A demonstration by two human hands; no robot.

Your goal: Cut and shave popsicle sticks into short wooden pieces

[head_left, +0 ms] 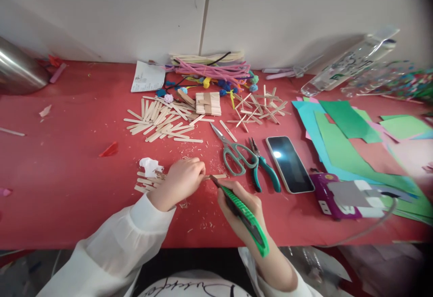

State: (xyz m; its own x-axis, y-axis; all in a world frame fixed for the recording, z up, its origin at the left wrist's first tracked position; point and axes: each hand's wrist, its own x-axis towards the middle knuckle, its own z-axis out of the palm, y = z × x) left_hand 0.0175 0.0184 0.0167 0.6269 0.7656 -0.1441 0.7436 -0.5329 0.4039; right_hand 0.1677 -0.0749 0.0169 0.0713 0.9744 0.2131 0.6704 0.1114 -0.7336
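Note:
My left hand is closed, pinching a wooden craft stick flat against the red table. My right hand grips a green utility knife, its blade tip touching the stick just right of my left fingers. Wood shavings lie scattered around both hands. A few cut stick pieces and a crumpled white paper sit just left of my left hand.
A heap of craft sticks, a stacked block of sticks, pipe cleaners, scissors, teal pliers, a phone, coloured paper sheets, a purple glue gun, a plastic bottle and a metal pot.

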